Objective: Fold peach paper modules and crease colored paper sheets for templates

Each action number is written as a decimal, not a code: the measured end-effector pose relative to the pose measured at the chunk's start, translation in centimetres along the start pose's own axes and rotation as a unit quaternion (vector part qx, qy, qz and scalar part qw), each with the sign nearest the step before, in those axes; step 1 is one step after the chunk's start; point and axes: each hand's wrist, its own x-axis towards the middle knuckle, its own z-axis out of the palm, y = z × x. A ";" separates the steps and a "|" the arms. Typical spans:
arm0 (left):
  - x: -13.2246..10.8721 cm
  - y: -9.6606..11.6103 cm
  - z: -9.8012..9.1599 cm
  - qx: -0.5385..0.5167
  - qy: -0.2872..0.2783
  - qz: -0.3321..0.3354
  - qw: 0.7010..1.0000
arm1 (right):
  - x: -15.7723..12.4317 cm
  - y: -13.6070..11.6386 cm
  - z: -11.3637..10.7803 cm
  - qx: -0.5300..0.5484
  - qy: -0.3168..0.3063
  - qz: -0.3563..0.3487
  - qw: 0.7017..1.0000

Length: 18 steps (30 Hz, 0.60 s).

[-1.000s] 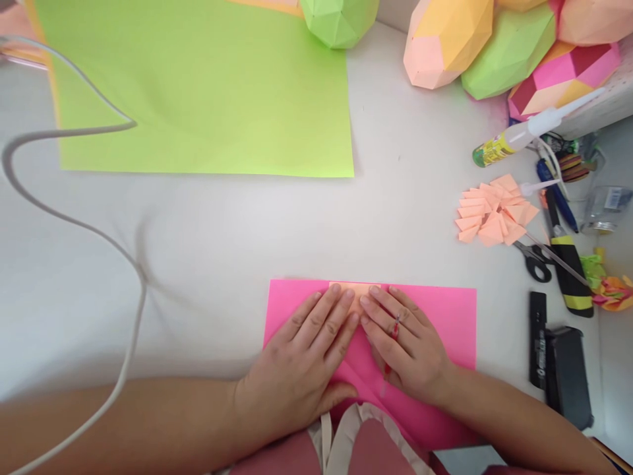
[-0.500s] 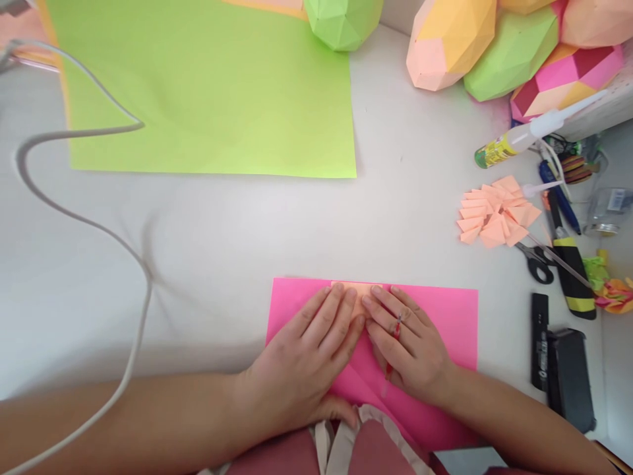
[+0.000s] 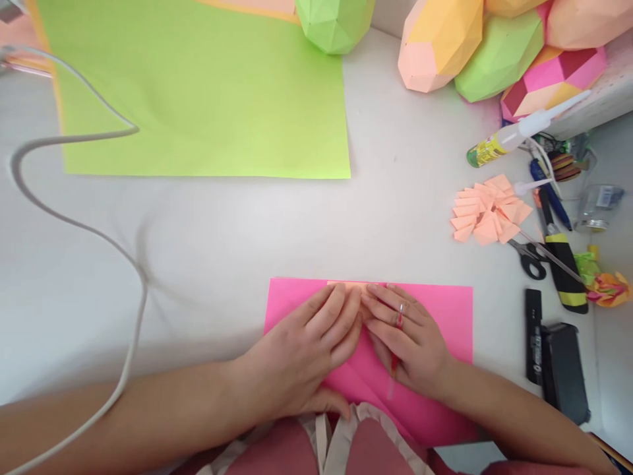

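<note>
- The left hand (image 3: 304, 346) lies in the lower middle of the frame, palm down, its fingers side by side and bent onto a peach paper piece (image 3: 352, 284); whether they pinch it cannot be told.
- The right hand (image 3: 415, 340), just beside it, has its fingertips on the same piece, fingers curled, with a slim red tool (image 3: 394, 363) gripped between them.
- The peach paper piece is mostly covered by the fingers; it lies along the top edge of a pink sheet (image 3: 445, 320), lower centre, on the white worktop (image 3: 237, 227).
- A large green sheet (image 3: 208, 99) fills the upper left, crossed by a white cable (image 3: 89, 227).
- At right are a folded peach paper cluster (image 3: 489, 210), black-handled scissors (image 3: 533, 266) and a glue bottle (image 3: 494, 146).
- Faceted paper shapes (image 3: 499, 56) crowd the upper right.
</note>
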 end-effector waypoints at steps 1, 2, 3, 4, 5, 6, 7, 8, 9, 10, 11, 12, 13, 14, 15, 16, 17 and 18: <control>0.0 -0.1 0.0 -0.001 -0.005 0.002 1.000 | 0.3 0.2 -0.5 0.032 0.004 0.017 0.999; 0.1 -0.1 -0.1 -0.002 -0.010 0.005 1.000 | 0.7 0.4 -1.1 0.070 0.008 0.037 0.997; 0.1 -0.2 -0.1 -0.002 -0.015 0.008 1.000 | 1.1 0.6 -1.7 0.112 0.017 0.061 0.992; 0.2 -0.2 -0.1 -0.001 -0.020 0.010 1.000 | 1.4 0.9 -2.2 0.155 0.024 0.088 0.984; 0.3 -0.3 -0.1 0.002 -0.021 0.012 1.000 | 1.8 1.1 -2.6 0.204 0.027 0.121 0.971; 0.4 -0.3 -0.2 0.006 -0.020 0.013 1.000 | 2.1 1.4 -2.9 0.257 0.028 0.159 0.953; 0.5 -0.3 -0.2 0.011 -0.018 0.014 1.000 | 2.4 1.7 -3.1 0.309 0.026 0.199 0.929; 0.6 -0.4 -0.2 0.016 -0.016 0.015 1.000 | 2.7 2.0 -3.1 0.357 0.021 0.240 0.903; 0.8 -0.4 -0.2 0.019 -0.014 0.015 1.000 | 3.0 2.3 -3.0 0.392 0.013 0.276 0.877; 0.9 -0.4 -0.2 0.022 -0.014 0.016 1.000 | 3.2 2.6 -2.8 0.411 0.001 0.302 0.860; 0.9 -0.5 -0.2 0.023 -0.012 0.017 1.000 | 3.3 2.8 -2.7 0.416 -0.009 0.318 0.852; 1.0 -0.5 -0.2 0.024 -0.012 0.017 1.000 | 3.4 2.9 -2.5 0.407 -0.020 0.327 0.853; 1.1 -0.5 -0.2 0.025 -0.011 0.017 0.999 | 3.5 3.0 -2.4 0.391 -0.029 0.333 0.858; 1.1 -0.6 -0.2 0.025 -0.012 0.017 0.999 | 3.5 3.0 -2.3 0.371 -0.029 0.338 0.865; 1.1 -0.6 -0.1 0.026 -0.011 0.017 0.999 | 3.4 2.8 -2.2 0.350 -0.021 0.344 0.871; 1.1 -0.6 0.0 0.026 -0.011 0.017 0.999 | 3.3 2.7 -2.2 0.329 -0.009 0.351 0.877; 1.1 -0.6 0.0 0.026 -0.010 0.016 1.000 | 3.1 2.5 -2.1 0.309 0.003 0.356 0.882; 1.1 -0.5 0.1 0.024 -0.008 0.015 1.000 | 3.0 2.3 -2.0 0.290 0.013 0.357 0.888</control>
